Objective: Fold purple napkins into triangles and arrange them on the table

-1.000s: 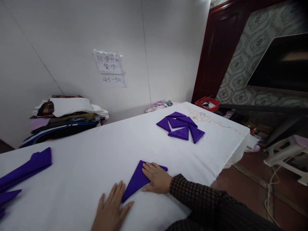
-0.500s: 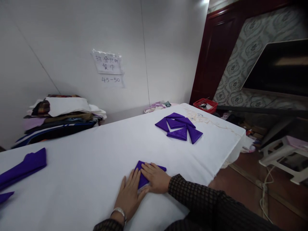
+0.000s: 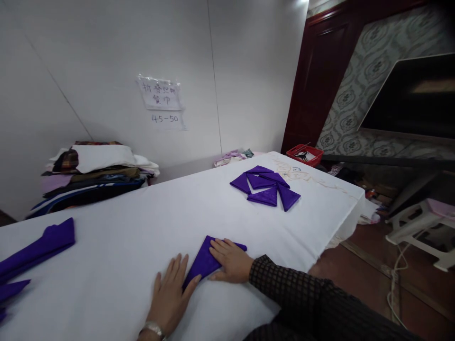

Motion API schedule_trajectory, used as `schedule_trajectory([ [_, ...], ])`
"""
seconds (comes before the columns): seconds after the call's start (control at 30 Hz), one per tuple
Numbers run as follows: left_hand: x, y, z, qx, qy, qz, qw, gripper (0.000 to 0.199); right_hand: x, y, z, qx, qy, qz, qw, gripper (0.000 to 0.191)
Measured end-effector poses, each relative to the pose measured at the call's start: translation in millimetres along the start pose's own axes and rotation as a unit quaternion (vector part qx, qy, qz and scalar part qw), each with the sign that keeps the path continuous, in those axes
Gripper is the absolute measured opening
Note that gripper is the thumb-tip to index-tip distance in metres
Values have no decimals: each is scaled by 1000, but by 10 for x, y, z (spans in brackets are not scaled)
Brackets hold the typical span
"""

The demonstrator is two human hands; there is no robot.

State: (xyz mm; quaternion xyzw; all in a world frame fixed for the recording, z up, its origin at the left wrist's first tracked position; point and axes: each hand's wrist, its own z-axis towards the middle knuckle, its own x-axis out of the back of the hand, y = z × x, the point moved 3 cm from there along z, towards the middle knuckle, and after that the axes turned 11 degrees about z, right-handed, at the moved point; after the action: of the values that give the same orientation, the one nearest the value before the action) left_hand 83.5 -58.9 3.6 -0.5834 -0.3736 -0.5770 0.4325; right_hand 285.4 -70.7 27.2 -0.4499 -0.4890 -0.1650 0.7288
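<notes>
Surface (image 3: 135,227), covered in white, carries a cluster of purple triangles (image 3: 266,196) beyond the folded purple cloth (image 3: 199,262), which lies nearer. The cloth's long axis slants from lower left to upper right, its narrow tip pointing lower left. The left hand (image 3: 169,296) lies open beside that tip; the right hand (image 3: 232,261) rests flat on it, fingers extended.
</notes>
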Motion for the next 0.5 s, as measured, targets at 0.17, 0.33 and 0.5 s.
schedule_trajectory([
  [0.17, 74, 464, 227, -112, 35, -7, 993, 68, 0, 5, 15, 12, -1, -22, 1000, 75],
  [0.33, -127, 440, 227, -132, 41, 2, 990, 69, -22, 26, 20, 15, -13, -29, 999, 76],
  [0.5, -179, 218, 68, -126, 6, 22, 992, 69, -16, 16, 6, 6, 4, -12, 1000, 80],
])
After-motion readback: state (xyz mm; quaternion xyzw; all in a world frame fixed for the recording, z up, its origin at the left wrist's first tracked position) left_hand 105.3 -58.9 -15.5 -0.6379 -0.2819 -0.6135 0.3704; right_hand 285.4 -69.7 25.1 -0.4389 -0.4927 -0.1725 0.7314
